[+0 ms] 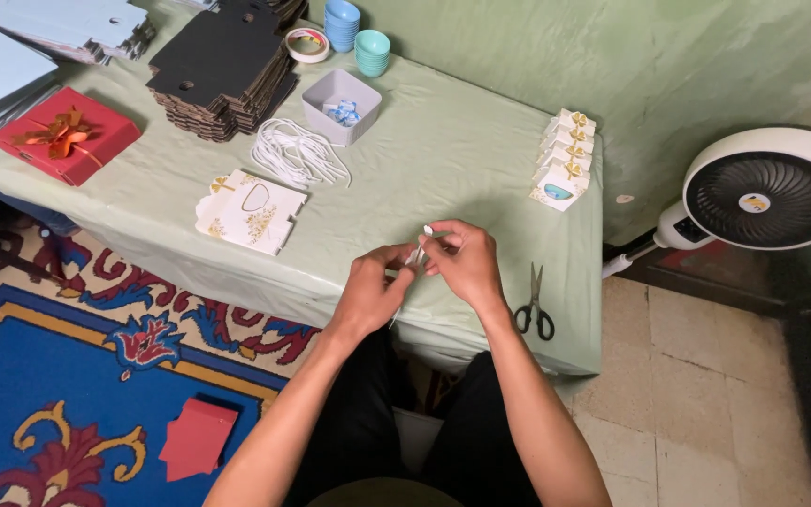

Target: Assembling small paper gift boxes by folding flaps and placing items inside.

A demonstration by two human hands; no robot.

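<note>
A short length of thin white cord [419, 252] is held over the near edge of the pale green cloth-covered table [443, 160], its long axis slanting from upper right down to lower left. The right hand [465, 263] pinches its upper end between thumb and forefinger; the left hand [371, 291] pinches just below. Black-handled scissors [534, 302] lie near the right hand.

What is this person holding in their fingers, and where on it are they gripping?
Both the left hand and the right hand pinch a short length of white cord between their fingertips, near its upper end. Which exact part cannot be told.
</note>
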